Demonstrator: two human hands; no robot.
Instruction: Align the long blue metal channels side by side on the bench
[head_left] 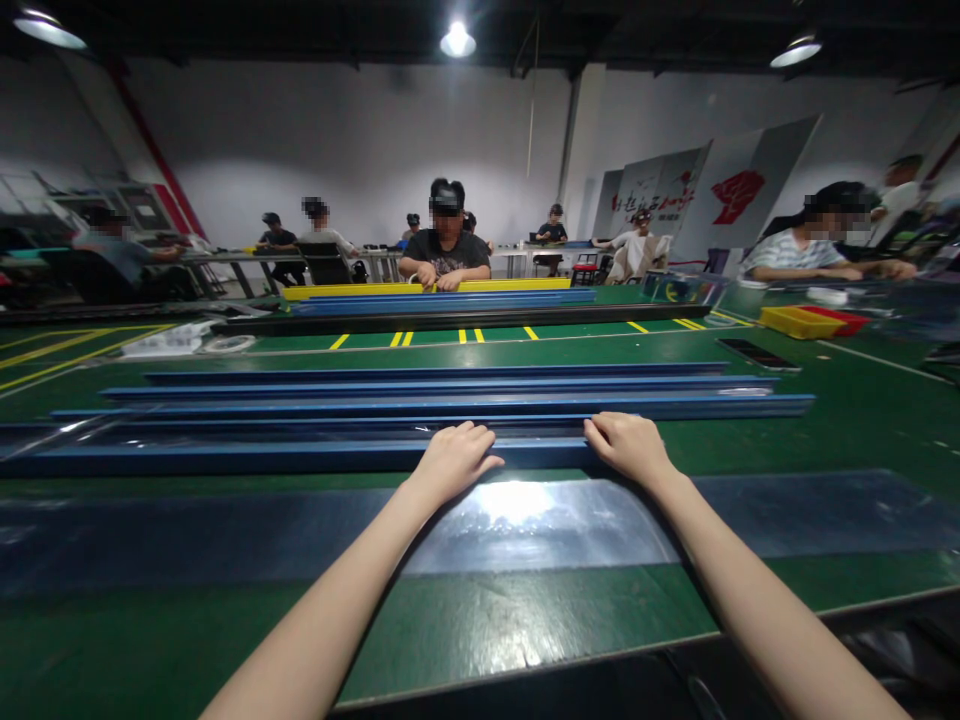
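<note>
A long blue channel-shaped profile [541, 457] lies crosswise on the green table in front of me. My left hand [457, 458] is closed over it, fingers curled on the far edge and thumb along the near side. Farther right, my right hand [627, 444] grips the same profile with bent fingers. Both hands partly hide it. Between my forearms and beyond them stretches a flat, glossy transparent strip [525, 540], closer to me than the profile. Just behind the profile, more blue profiles [450, 388] lie roughly parallel to it.
The green table [420, 630] ends at an edge near me. A phone [757, 353] and a yellow tray [799, 322] are at the right. Across the table, a person [447, 245] handles a yellow profile [517, 285] behind a black one [465, 319].
</note>
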